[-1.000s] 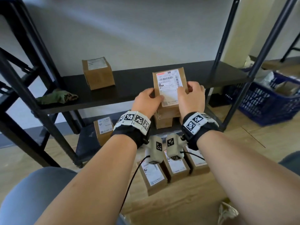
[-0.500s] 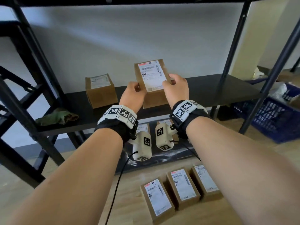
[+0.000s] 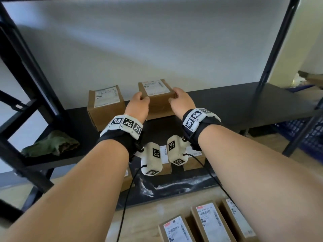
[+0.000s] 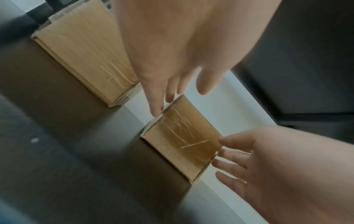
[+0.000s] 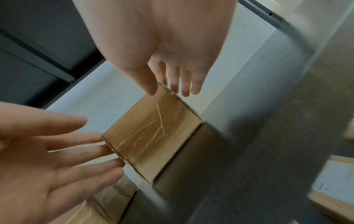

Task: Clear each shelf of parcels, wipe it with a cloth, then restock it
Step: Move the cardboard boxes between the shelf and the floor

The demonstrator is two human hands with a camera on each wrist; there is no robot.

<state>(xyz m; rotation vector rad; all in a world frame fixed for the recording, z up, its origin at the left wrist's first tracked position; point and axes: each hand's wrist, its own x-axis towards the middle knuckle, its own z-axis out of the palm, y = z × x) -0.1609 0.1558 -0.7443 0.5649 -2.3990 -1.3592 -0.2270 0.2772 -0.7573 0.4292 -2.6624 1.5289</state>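
Pretty sure you're in a parcel storeroom or small stockroom. You've got black metal racking (image 3: 272, 55) with a dark shelf (image 3: 244, 109) against a plain white wall (image 3: 157, 41). Taped cardboard parcels (image 3: 106, 105) with printed shipping labels sit just left of your fingers (image 3: 139, 98), and more labelled parcels (image 3: 209, 222) lie on the wood floor (image 3: 139, 222) below them. Off to the right of your fingers there's a blue plastic crate (image 3: 312, 137), and a green cloth (image 3: 50, 144) lies on the shelf well to their left.

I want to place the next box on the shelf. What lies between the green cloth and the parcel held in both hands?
One cardboard parcel, standing on the black shelf just left of the held parcel; bare shelf separates it from the green cloth. The head view shows this.
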